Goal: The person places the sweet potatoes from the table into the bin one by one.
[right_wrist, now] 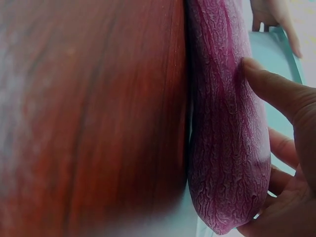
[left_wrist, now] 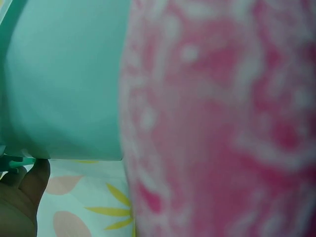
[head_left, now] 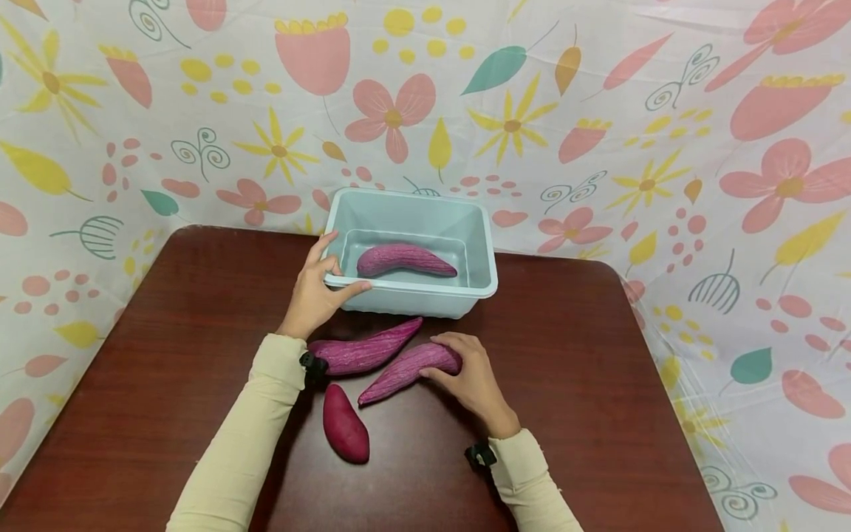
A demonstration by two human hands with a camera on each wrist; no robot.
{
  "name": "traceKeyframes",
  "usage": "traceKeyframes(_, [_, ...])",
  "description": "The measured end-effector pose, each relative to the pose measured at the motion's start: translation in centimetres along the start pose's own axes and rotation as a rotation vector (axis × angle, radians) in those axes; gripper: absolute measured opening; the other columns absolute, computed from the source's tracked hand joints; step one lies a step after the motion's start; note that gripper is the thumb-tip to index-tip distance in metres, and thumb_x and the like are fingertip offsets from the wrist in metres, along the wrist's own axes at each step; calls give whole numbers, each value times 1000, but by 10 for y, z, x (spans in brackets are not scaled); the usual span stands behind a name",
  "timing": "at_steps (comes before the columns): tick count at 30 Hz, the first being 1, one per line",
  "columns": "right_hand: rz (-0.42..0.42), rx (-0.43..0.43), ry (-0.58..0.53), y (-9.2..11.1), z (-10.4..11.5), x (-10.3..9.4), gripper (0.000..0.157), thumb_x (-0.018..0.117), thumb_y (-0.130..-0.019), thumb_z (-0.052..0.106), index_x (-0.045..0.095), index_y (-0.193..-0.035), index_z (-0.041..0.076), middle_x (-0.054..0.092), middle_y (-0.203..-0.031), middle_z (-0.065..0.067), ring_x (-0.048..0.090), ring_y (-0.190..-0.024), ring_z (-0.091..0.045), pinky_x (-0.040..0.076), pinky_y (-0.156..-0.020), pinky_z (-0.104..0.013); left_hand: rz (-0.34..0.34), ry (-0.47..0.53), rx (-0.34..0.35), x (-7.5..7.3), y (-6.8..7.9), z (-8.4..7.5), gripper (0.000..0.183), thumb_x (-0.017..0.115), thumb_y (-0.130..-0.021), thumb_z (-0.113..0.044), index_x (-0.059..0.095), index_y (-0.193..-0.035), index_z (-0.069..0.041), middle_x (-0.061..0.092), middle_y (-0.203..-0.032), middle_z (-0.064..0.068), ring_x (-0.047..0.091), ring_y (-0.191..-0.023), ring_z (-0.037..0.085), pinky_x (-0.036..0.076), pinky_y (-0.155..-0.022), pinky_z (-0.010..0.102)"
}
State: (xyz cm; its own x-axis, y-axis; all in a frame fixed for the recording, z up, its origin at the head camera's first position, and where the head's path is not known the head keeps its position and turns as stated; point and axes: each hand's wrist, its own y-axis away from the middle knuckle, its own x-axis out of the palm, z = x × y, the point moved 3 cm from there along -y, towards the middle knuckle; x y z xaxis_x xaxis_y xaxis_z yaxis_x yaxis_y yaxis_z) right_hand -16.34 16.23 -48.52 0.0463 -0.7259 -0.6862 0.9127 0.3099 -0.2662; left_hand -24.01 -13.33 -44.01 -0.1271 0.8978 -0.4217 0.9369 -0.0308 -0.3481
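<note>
We see the left hand [head_left: 319,288] grip the pale blue tub [head_left: 412,301] at its near-left corner, fingers bent over the rim. The right hand [head_left: 475,380], fingers half open, grasps the ridged purple sweet potato [head_left: 402,372] nearer us. Its ridged twin [head_left: 405,258] lies inside; the smooth red sweet potato [head_left: 346,425] rests left on the counter [head_left: 565,355].

Bright, even head view; soft glare on the table [head_left: 425,473]; left wrist blurred

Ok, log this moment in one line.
left hand: holds tub | right hand: grips pale yam | in tub: curved yam | table: long yam, red yam
</note>
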Motion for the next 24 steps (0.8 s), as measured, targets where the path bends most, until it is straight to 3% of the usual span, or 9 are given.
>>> traceKeyframes(8, [11, 15, 9, 0, -2, 1, 56, 91, -73, 30, 70, -122, 11, 70, -123, -4, 59, -116, -25, 45, -102, -46, -3, -10, -8, 1, 0, 1, 52, 85, -81, -36, 41, -75, -11, 29, -166, -6, 24, -156, 26, 39, -88, 44])
traceKeyframes(16, [37, 53, 2, -1, -4, 2, 59, 91, -74, 32, 69, -125, 12, 69, -125, -5, 59, -117, -26, 45, -104, -46, -2, -6, -4, 0, 0, 0, 52, 85, -81, -35, 40, -75, -10, 30, -166, 4, 25, -156, 27, 38, -87, 45])
traceKeyframes(24, [45, 84, -8, -1, -6, 2, 58, 91, -74, 32, 69, -124, 13, 69, -124, -3, 58, -117, -24, 45, -103, -46, -2, -8, 1, 0, 0, -1, 53, 85, -81, -35, 39, -75, -10, 31, -165, 0, 25, -156, 27, 38, -88, 45])
